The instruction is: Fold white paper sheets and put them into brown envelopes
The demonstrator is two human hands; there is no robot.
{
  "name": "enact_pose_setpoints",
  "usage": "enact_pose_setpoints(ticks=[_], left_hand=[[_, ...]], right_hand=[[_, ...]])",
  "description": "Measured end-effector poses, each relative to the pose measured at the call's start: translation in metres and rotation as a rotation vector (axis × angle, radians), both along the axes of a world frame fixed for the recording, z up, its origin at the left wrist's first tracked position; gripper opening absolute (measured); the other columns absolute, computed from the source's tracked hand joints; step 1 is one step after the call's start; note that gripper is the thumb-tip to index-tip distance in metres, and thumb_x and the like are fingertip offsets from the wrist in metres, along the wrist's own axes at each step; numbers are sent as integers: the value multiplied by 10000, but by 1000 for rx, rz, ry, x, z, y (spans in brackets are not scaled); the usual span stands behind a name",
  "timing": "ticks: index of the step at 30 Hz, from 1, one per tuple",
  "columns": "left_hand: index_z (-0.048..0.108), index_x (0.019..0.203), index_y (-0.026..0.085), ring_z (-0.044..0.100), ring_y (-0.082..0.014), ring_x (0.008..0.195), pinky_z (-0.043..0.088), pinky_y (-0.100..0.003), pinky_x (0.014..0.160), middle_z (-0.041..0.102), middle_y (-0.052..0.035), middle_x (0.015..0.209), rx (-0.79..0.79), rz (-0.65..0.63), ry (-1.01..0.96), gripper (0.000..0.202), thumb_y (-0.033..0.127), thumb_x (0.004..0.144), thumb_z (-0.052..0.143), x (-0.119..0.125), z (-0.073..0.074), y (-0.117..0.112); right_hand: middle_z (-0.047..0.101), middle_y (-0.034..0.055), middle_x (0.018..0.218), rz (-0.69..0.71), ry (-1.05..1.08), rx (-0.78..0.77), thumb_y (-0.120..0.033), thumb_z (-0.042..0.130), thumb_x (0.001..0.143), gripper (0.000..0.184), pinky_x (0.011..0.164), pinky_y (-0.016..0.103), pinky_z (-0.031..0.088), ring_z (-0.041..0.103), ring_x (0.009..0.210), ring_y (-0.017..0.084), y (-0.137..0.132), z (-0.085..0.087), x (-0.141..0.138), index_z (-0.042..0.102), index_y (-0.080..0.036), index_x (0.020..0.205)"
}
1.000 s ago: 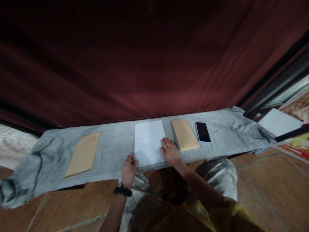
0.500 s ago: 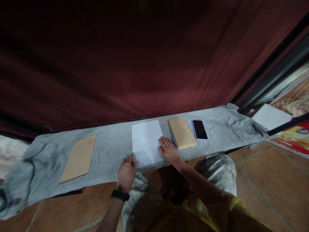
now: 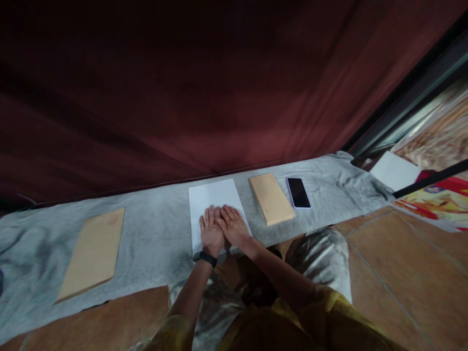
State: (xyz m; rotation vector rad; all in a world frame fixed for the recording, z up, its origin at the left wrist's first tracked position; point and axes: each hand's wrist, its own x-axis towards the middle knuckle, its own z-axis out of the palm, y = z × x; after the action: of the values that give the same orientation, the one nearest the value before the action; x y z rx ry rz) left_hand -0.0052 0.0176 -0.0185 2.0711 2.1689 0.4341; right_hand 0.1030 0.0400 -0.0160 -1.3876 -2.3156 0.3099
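Observation:
A white sheet of paper (image 3: 211, 195) lies on the grey cloth in front of me. My left hand (image 3: 212, 231) rests flat on it, fingers stretched out and pointing away from me. Beside it, my right hand (image 3: 234, 228) also lies flat on the paper, its thumb side touching the left hand. Both hands cover the middle and near part of the sheet. To the right of the paper is a stack of brown envelopes (image 3: 272, 199). Off to the left lies another brown envelope or small pile of them (image 3: 93, 251).
A phone with a dark screen (image 3: 299, 193) lies right of the envelope stack. Grey cloth (image 3: 157, 229) covers the long, narrow surface, with a dark red curtain-like sheet (image 3: 219, 122) behind it. At the far right are a white panel (image 3: 395, 170) and a red-yellow printed sheet (image 3: 438, 200).
My left hand has moved from the paper's near left corner onto its middle. The right hand has slid left from the right edge to meet it. The view has shifted slightly.

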Motion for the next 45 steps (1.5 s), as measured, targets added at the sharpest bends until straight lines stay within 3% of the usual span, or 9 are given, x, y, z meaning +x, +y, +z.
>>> enact_pose_setpoints(ticks=[5, 11, 16, 22, 26, 35, 39, 45], left_hand=[[363, 1537, 169, 203, -287, 1533, 189, -534, 1233, 309, -125, 1631, 40, 18, 48, 571, 215, 969, 332, -7, -2, -7], [359, 1529, 101, 298, -326, 1496, 242, -533, 1214, 377, -188, 1584, 128, 134, 80, 612, 428, 1013, 330, -27, -5, -27], [354, 1522, 70, 339, -327, 1477, 272, -526, 1204, 401, -204, 1566, 144, 157, 96, 657, 480, 1010, 332, -44, -4, -46], [353, 1523, 68, 296, -343, 1495, 212, -594, 1212, 366, -207, 1581, 153, 204, 111, 637, 452, 1015, 329, -36, -1, -50], [373, 1526, 129, 303, -313, 1496, 217, -571, 1222, 366, -160, 1590, 138, 131, 112, 596, 432, 1014, 345, -27, 0, -56], [412, 1497, 99, 335, -318, 1480, 289, -518, 1201, 384, -178, 1583, 115, 108, 68, 611, 465, 1012, 344, -34, -1, -66], [379, 1515, 111, 303, -319, 1493, 277, -520, 1199, 367, -191, 1592, 131, 262, 36, 630, 476, 1001, 363, -62, 5, -74], [315, 1525, 59, 249, -359, 1499, 267, -568, 1169, 287, -254, 1607, 95, 660, 127, 646, 392, 973, 368, -152, 33, -89]], right_hand=[[433, 121, 1557, 25, -29, 32, -397, 375, 1059, 502, 1220, 448, 265, 345, 1469, 243, -1, -7, 11, 481, -136, 1474], [382, 114, 1588, -44, -93, 69, -382, 443, 1039, 501, 1199, 480, 278, 346, 1468, 274, -2, -13, 26, 445, -195, 1504], [344, 128, 1605, -64, -130, 76, -371, 436, 1038, 514, 1199, 475, 271, 361, 1458, 290, -4, -15, 37, 432, -176, 1513], [365, 138, 1592, -48, -165, 104, -360, 421, 1040, 512, 1185, 477, 290, 385, 1442, 295, -4, -15, 39, 431, -167, 1514], [377, 148, 1584, -52, -176, 129, -353, 416, 1041, 509, 1180, 483, 292, 385, 1442, 303, -4, -16, 39, 440, -157, 1510], [390, 155, 1574, -38, -200, 158, -347, 417, 1042, 510, 1173, 488, 296, 409, 1425, 307, -4, -20, 40, 438, -153, 1513], [381, 161, 1577, -38, -200, 163, -339, 405, 1042, 515, 1175, 493, 288, 414, 1420, 309, -3, -23, 40, 431, -141, 1517], [393, 148, 1573, -41, -208, 179, -350, 389, 1044, 515, 1171, 493, 291, 413, 1420, 313, -3, -25, 40, 433, -156, 1519]])
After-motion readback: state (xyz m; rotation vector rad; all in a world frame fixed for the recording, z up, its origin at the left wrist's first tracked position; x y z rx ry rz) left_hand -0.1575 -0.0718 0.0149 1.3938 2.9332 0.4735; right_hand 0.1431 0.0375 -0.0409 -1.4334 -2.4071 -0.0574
